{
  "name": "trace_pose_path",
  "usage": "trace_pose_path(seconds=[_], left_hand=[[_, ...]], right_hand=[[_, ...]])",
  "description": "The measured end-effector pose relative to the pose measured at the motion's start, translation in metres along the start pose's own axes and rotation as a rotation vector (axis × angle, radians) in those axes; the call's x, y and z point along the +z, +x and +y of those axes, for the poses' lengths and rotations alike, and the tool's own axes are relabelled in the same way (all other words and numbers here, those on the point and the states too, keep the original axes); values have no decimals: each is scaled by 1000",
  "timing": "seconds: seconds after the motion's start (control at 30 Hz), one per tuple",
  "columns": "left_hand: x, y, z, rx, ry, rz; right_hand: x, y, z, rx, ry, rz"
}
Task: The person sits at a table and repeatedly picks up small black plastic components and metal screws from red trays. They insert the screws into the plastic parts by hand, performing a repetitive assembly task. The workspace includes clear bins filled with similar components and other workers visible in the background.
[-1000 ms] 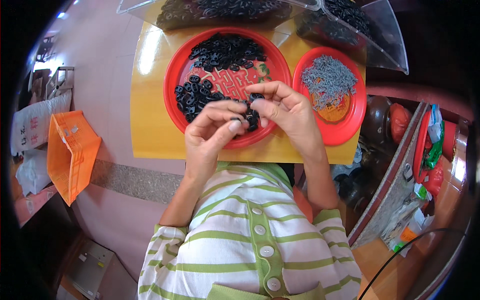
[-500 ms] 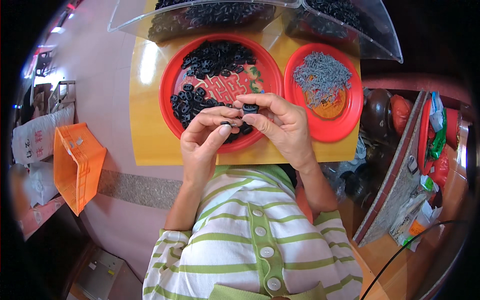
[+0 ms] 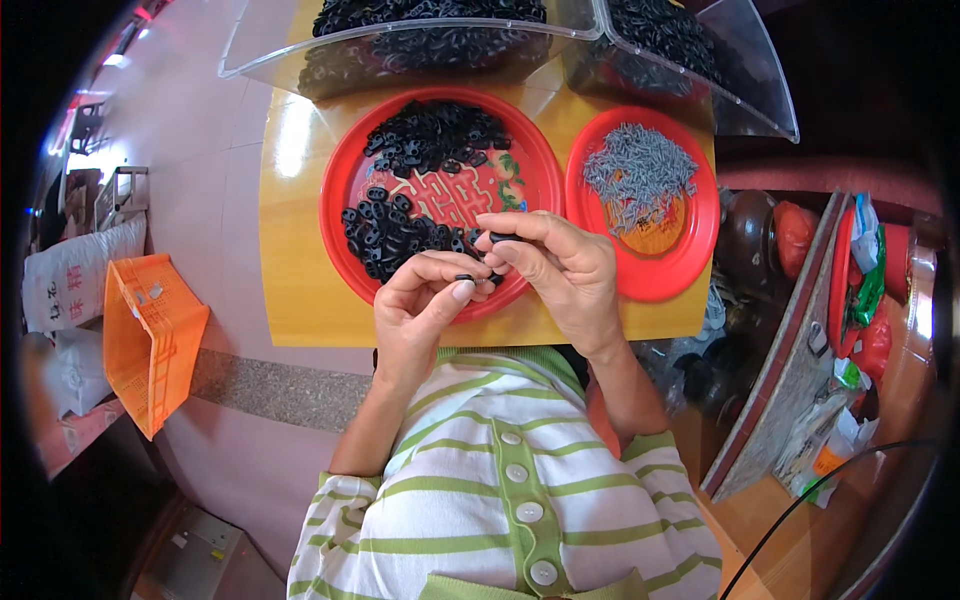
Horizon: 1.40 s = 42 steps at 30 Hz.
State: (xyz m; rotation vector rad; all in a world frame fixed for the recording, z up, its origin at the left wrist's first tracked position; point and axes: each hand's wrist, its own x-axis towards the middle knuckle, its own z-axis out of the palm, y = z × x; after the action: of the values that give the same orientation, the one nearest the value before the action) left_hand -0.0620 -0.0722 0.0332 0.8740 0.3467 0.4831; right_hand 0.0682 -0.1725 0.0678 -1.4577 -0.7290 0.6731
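Observation:
My left hand (image 3: 415,305) is closed in a pinch on a small black plastic piece (image 3: 464,278), with a short metal bit beside it. Close to it, my right hand (image 3: 572,275) pinches a black plastic cord lock (image 3: 504,238) between thumb and fingers. Both hands hover over the near edge of a large round red tray (image 3: 335,225). Two groups of black cord-lock pieces lie in it, a far pile (image 3: 430,132) and a nearer cluster (image 3: 378,230). To the right, a smaller red plate (image 3: 668,283) holds many thin grey metal pieces (image 3: 640,168), perhaps springs.
Clear plastic bins (image 3: 410,52) full of black parts stand along the far side of the yellow table (image 3: 285,260). An orange crate (image 3: 155,340) and white sacks (image 3: 85,270) are on the left. Bags and a large dark jar (image 3: 748,235) crowd the right, near a black cable (image 3: 790,515).
The cord lock in my right hand has tilted from showing its face to nearly edge-on. Both hands have come slightly nearer my body. The whole view has shifted a little.

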Motion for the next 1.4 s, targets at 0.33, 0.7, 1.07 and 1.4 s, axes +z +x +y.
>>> trace_pose_path(seconds=[0.33, 0.7, 1.07, 1.4], left_hand=[[-11, -4, 8, 52, 53, 88], [-28, -12, 16, 74, 101, 184], [-19, -13, 12, 44, 31, 138], [-10, -20, 11, -5, 61, 112]], right_hand=[[-76, 76, -48, -415, -437, 534], [-79, 50, -21, -229, -812, 57], [-22, 2, 28, -289, -1094, -221], [-19, -2, 25, -137, -858, -209]])
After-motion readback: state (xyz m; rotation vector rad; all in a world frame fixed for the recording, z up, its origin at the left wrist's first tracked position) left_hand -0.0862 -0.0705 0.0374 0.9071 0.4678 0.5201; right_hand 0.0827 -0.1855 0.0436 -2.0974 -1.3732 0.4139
